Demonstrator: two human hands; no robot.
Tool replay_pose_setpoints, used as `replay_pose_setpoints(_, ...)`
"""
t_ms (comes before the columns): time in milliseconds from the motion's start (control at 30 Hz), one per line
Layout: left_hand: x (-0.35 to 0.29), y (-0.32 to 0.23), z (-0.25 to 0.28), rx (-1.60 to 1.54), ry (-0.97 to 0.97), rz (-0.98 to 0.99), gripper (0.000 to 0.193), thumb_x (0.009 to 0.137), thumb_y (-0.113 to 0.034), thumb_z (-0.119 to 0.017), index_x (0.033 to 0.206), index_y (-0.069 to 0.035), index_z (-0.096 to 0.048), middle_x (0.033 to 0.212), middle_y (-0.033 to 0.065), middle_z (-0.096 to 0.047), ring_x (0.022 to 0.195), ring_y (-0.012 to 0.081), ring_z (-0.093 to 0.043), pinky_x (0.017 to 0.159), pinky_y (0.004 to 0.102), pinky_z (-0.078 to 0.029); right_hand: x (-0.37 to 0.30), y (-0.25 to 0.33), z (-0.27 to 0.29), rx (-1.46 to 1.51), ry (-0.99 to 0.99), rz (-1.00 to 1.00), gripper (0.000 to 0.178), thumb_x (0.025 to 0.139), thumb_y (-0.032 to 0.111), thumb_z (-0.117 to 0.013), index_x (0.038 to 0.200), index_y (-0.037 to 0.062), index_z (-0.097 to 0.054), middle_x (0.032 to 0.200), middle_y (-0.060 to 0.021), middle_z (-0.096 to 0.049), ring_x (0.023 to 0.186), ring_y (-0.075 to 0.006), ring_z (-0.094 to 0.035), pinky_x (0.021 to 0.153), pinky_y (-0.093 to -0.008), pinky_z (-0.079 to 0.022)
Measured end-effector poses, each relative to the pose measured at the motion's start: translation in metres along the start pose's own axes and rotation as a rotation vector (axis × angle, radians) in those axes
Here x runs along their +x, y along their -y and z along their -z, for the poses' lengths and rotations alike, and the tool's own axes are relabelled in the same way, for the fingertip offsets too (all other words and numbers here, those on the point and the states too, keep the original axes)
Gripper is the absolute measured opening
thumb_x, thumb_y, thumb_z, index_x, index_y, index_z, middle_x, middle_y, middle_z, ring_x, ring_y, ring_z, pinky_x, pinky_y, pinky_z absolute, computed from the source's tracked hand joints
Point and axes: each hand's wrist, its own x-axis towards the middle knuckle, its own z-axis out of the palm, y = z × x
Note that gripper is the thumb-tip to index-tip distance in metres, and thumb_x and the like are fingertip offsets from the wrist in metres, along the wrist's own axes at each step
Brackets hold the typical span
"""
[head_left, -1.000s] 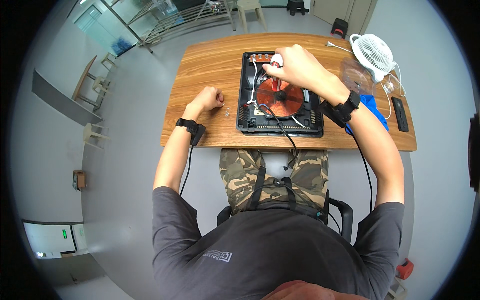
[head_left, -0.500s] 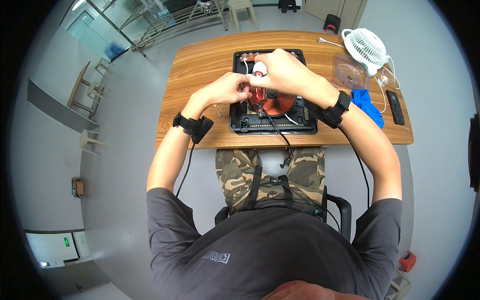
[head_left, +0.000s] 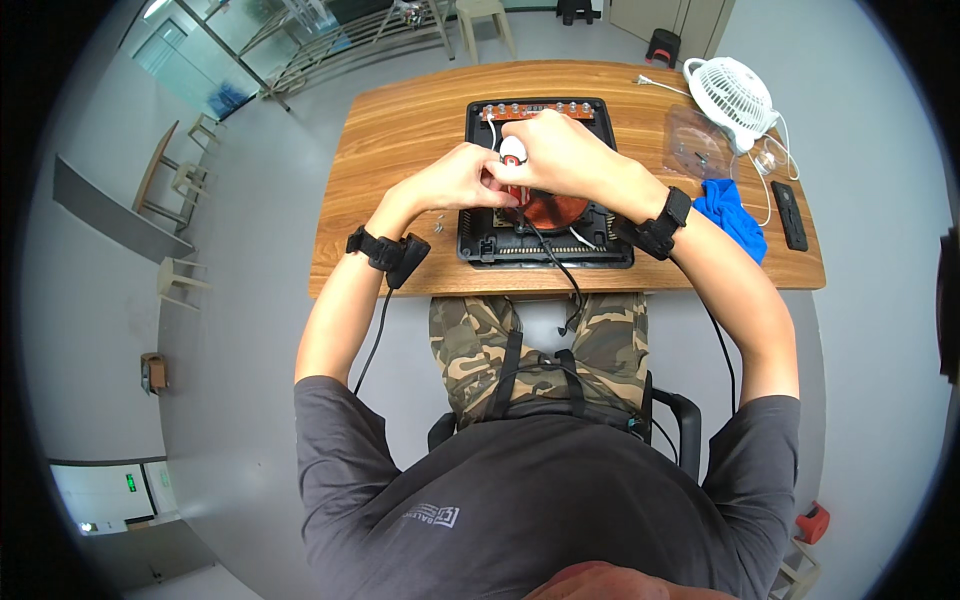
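Note:
An opened induction cooker (head_left: 545, 257), a black tray-like housing with a copper coil (head_left: 553, 212) inside, lies on the wooden table in front of me. My right hand (head_left: 555, 150) is closed around a screwdriver (head_left: 513, 149) with a white and red handle, held upright over the housing's left half. From the left, my left hand (head_left: 465, 180) reaches in, its fingers pinched together at the screwdriver's lower red part. The tip is hidden behind the fingers. A black cord (head_left: 556, 258) runs from under the hands over the table's front edge.
Several small screws (head_left: 438, 223) lie left of the housing. An orange circuit strip (head_left: 570, 109) sits along its far side. On the right are a white fan (head_left: 730, 95), a clear plastic tray (head_left: 695, 150), a blue cloth (head_left: 732, 215) and a black strip-shaped part (head_left: 790, 215).
The screwdriver and my right hand have shifted slightly left and nearer. My left fingers have moved right, closing in against the screwdriver's lower part.

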Motion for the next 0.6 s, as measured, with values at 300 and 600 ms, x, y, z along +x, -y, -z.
replay_pose_setpoints(300, 0.003, 0.015, -0.003, 0.082, -0.017, -0.02, 0.031, 0.078, -0.023, -0.087, 0.095, -0.001, -0.073, 0.08, 0.0064, -0.072, 0.072, 0.0115, -0.062, 0.068, 0.0325, -0.052, 0.0, 0.001, -0.003, 0.014, 0.01, 0.024, 0.045, 0.085, 0.04, -0.073, 0.087, -0.0043, -0.069, 0.073, -0.0234, -0.068, 0.071, -0.0395, -0.069, 0.069, -0.0431, -0.056)
replay_pose_setpoints(600, 0.003, 0.02, -0.002, 0.096, -0.017, -0.03, 0.031, 0.077, -0.022, -0.086, 0.094, 0.0, -0.072, 0.079, 0.0075, -0.072, 0.071, 0.0133, -0.063, 0.069, 0.0329, -0.052, 0.002, 0.001, -0.003, -0.018, 0.012, 0.034, 0.045, 0.084, 0.041, -0.065, 0.089, -0.0038, -0.07, 0.072, -0.0251, -0.069, 0.073, -0.04, -0.071, 0.071, -0.0446, -0.059)
